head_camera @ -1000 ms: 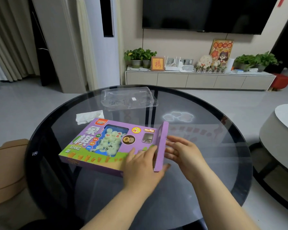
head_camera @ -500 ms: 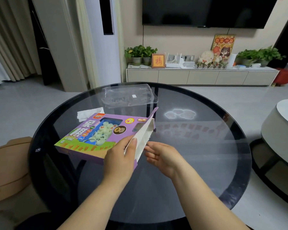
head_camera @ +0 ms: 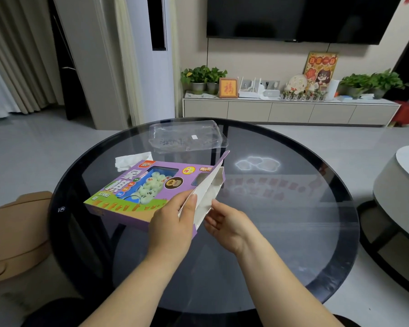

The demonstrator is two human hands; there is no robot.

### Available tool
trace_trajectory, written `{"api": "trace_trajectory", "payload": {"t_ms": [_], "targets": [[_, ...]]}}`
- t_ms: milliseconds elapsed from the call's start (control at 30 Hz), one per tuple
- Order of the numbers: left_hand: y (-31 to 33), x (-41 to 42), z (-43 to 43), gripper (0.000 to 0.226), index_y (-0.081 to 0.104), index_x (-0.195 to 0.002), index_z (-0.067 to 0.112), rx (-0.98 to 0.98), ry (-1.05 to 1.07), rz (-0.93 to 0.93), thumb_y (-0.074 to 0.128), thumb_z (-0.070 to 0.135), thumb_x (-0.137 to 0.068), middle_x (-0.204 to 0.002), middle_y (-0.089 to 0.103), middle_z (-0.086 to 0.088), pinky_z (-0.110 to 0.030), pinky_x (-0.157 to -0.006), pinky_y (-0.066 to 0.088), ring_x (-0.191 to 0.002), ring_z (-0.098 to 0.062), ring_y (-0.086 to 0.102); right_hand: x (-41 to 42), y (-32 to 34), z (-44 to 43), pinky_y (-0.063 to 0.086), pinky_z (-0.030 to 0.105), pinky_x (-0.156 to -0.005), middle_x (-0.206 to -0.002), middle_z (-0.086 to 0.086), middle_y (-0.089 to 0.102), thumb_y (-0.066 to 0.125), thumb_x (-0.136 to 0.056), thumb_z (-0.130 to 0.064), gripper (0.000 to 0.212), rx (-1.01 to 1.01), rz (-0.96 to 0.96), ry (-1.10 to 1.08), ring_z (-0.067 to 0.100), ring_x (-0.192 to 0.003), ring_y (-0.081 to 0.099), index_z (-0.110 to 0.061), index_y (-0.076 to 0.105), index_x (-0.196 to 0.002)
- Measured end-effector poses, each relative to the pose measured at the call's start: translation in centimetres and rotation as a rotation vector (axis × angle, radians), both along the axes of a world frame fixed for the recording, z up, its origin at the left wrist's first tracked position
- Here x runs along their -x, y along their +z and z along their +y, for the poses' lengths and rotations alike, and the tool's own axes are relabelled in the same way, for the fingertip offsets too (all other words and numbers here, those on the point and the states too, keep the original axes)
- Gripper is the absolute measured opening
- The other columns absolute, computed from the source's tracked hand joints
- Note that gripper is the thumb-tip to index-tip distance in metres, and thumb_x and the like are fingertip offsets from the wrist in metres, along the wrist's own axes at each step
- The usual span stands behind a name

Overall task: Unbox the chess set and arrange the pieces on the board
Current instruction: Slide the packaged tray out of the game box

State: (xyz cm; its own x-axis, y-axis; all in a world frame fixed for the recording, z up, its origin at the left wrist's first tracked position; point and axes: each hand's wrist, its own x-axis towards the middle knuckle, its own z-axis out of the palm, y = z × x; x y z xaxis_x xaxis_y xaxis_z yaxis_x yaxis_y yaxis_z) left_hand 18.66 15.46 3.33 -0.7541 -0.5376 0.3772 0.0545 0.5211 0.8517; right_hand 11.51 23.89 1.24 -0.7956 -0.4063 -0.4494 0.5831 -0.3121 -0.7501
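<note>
The chess box (head_camera: 137, 190) is at left-centre of the bench (head_camera: 293, 208). The left grip (head_camera: 172, 223) clasps its near right corner. The end flap (head_camera: 206, 192) stands open. The right grip (head_camera: 227, 225) touches the flap's lower edge; whether it pinches cannot be determined.

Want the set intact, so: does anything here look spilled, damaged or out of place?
Nothing spilled or damaged. The chess box is tilted, gripped by the left hand, its end flap open by the right hand. Loose clear wrapper and a crumpled tissue lie beyond it on the glass table.
</note>
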Motion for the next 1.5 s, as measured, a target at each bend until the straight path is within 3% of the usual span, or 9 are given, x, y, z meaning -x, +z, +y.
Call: {"api": "trace_trajectory", "payload": {"t_ms": [400,633,767,833,967,1167,1333,1400,1500], "targets": [[-1.0,0.1,0.5,0.030,0.060,-0.115,0.008,0.119,0.026,-0.047,0.044,0.020,-0.093,-0.108,0.065,-0.009,-0.025,-0.075,0.037,-0.096,-0.022,0.053,0.3,0.6,3.2,0.046,0.025,-0.065,-0.060,0.003,0.065,0.042,-0.092,-0.003,0.023,0.053,0.005,-0.102,0.017,-0.067,0.057,-0.003,0.056,-0.073],[-2.4,0.6,1.0,0.038,0.064,-0.108,0.005,0.244,-0.025,-0.084,0.042,0.030,-0.089,-0.095,0.068,-0.014,-0.040,-0.077,0.047,-0.090,-0.032,0.058,0.3,0.4,6.9,0.054,0.024,-0.045,-0.060,0.009,0.067,0.042,-0.093,-0.004,0.021,0.037,-0.027,-0.122,0.016,-0.046,0.066,-0.001,0.051,-0.075],[-3.2,0.6,1.5,0.020,0.069,-0.095,0.005,0.392,-0.036,-0.082,0.063,0.016,-0.079,-0.076,0.071,-0.009,-0.040,-0.067,0.048,-0.069,-0.033,0.062,-0.1,0.5,5.6,0.048,0.023,-0.045,-0.072,0.005,0.052,0.054,-0.089,-0.019,0.034,-0.180,0.086,-0.025,0.013,-0.047,0.046,-0.006,0.041,-0.118],[-3.1,0.5,1.7,0.033,0.064,-0.110,0.013,0.539,-0.088,-0.146,0.068,0.014,-0.078,-0.095,0.070,-0.001,-0.039,-0.083,0.047,-0.086,-0.026,0.064,0.0,0.3,4.6,0.040,0.024,-0.050,-0.073,0.002,0.045,0.058,-0.087,-0.019,0.063,-0.378,0.156,0.014,0.011,-0.049,0.038,-0.016,0.022,-0.138],[-3.7,0.6,1.0,0.047,0.030,-0.138,0.028,0.605,-0.159,-0.319,0.042,0.028,-0.093,-0.140,0.040,0.011,-0.024,-0.110,0.013,-0.133,-0.008,0.030,0.7,-0.2,4.6,0.032,0.023,-0.047,-0.068,0.004,0.044,0.053,-0.088,-0.006,0.063,-0.587,0.236,0.033,0.013,-0.049,0.033,-0.014,0.021,-0.141],[-4.0,1.0,0.6,0.039,0.050,-0.127,0.016,0.579,-0.147,-0.272,0.053,0.018,-0.088,-0.130,0.053,0.000,-0.037,-0.108,0.024,-0.129,-0.020,0.041,1.5,0.8,9.7,0.031,0.024,-0.049,-0.062,0.005,0.043,0.054,-0.087,-0.003,0.051,-0.693,0.286,-0.021,0.015,-0.051,0.034,-0.011,0.036,-0.134],[-3.9,1.2,0.8,0.050,0.031,-0.138,0.026,0.663,-0.198,-0.408,0.046,0.034,-0.091,-0.145,0.032,0.011,-0.028,-0.113,0.008,-0.138,-0.007,0.019,2.8,0.9,13.9,0.033,0.025,-0.049,-0.064,0.009,0.043,0.053,-0.088,-0.004,0.052,-0.811,0.298,-0.084,0.017,-0.053,0.035,-0.008,0.036,-0.137],[-3.8,1.2,0.9,0.052,0.027,-0.139,0.028,0.687,-0.221,-0.436,0.045,0.038,-0.091,-0.148,0.027,0.013,-0.027,-0.113,0.004,-0.139,-0.005,0.015,3.4,0.6,14.1,0.033,0.025,-0.051,-0.072,0.010,0.049,0.051,-0.090,-0.009,0.049,-0.876,0.345,-0.107,0.019,-0.057,0.039,-0.007,0.036,-0.137],[-4.0,1.1,0.8,0.056,0.032,-0.138,0.029,0.701,-0.235,-0.441,0.038,0.052,-0.087,-0.147,0.029,0.013,-0.029,-0.113,0.006,-0.139,-0.006,0.016,4.1,0.1,13.2,0.043,0.030,-0.070,-0.125,0.015,0.052,0.053,-0.089,-0.024,0.054,-1.036,0.447,-0.117,0.030,-0.098,0.054,-0.006,0.036,-0.136]]}}
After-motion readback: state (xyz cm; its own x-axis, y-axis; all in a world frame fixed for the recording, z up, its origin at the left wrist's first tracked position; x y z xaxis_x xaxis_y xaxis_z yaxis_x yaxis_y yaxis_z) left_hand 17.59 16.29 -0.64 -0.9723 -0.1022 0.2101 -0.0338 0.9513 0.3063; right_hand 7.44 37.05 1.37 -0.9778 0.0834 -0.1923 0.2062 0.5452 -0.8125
